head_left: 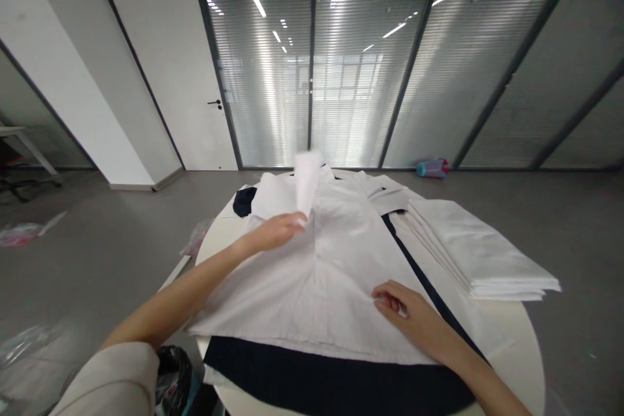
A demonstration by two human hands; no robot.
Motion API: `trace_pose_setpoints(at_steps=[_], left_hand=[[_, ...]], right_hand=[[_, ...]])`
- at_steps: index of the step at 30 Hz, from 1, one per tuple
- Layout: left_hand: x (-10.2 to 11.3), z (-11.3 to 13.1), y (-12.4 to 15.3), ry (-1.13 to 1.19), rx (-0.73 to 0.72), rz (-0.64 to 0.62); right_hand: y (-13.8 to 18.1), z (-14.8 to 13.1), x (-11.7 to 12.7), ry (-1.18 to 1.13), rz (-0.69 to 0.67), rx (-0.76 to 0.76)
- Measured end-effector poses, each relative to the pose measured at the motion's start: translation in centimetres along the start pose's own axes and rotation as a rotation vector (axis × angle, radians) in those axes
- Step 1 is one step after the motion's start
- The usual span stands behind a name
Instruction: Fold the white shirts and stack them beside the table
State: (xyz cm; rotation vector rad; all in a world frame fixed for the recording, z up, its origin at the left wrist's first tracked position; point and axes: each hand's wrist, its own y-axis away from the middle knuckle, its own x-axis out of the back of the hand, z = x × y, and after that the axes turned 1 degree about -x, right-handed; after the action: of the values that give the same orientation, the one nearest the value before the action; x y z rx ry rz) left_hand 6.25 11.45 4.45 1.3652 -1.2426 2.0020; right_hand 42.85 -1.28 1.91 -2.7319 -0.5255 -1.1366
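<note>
A white shirt (322,273) lies spread over a dark cloth (341,383) on a round white table (517,344). My left hand (277,231) pinches a strip of the white fabric (307,185) and lifts it above the shirt's upper part. Lower down on the right side of the shirt, my right hand (404,312) presses the cloth with its fingers curled together.
A stack of folded white cloths (478,253) sits on the table's right side. More white garments (375,188) lie at the far edge. On the floor are a blue and pink bottle (433,168), plastic bags (22,233) at left, and a black bag (173,370) near my left elbow.
</note>
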Motion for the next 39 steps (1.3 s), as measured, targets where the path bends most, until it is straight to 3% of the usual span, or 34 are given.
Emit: trace_pose_setpoints(at_steps=[2,5,8,13,19,22,25,27,30,35,37,39], left_hand=[[-2.4,1.6,0.5,0.006,-0.150,-0.130],[-4.1,2.0,1.9,-0.026,-0.113,-0.019],[-4.6,1.5,2.6,-0.014,-0.028,0.127],[-4.8,1.4,2.3,0.001,-0.007,0.153],[-4.5,1.4,2.1,-0.143,0.155,0.126],[-4.1,2.1,2.2,-0.150,0.134,0.162],[-3.8,4.1,1.9,0.008,-0.107,0.061],[-3.7,5.6,1.2,0.169,-0.247,-0.069],[-3.9,6.6,0.1,0.340,-0.234,-0.147],[-4.3,5.5,-0.3,0.459,0.023,0.032],[-4.5,4.8,0.1,0.506,0.148,0.136],[-4.8,3.7,0.4,0.549,0.289,0.159]], right_hand=[[-0.2,-0.1,0.1,-0.022,0.029,0.000],[-0.8,-0.3,0.7,-0.049,0.080,-0.027],[-1.8,-0.4,1.6,-0.045,0.126,-0.046],[-4.4,0.1,3.3,0.105,0.212,-0.086],[-6.9,1.5,3.0,0.307,0.079,-0.054],[-7.5,2.3,2.4,0.260,0.223,-0.054],[-8.1,2.2,2.4,0.006,0.437,-0.030],[-8.8,1.2,2.8,-0.245,0.499,-0.007],[-10.5,-2.0,3.5,-0.554,0.437,0.075],[-13.9,-8.6,4.7,-0.711,0.523,0.373],[-14.8,-10.7,5.2,-0.719,0.542,0.471],[-15.1,-12.0,5.8,-0.701,0.540,0.537]])
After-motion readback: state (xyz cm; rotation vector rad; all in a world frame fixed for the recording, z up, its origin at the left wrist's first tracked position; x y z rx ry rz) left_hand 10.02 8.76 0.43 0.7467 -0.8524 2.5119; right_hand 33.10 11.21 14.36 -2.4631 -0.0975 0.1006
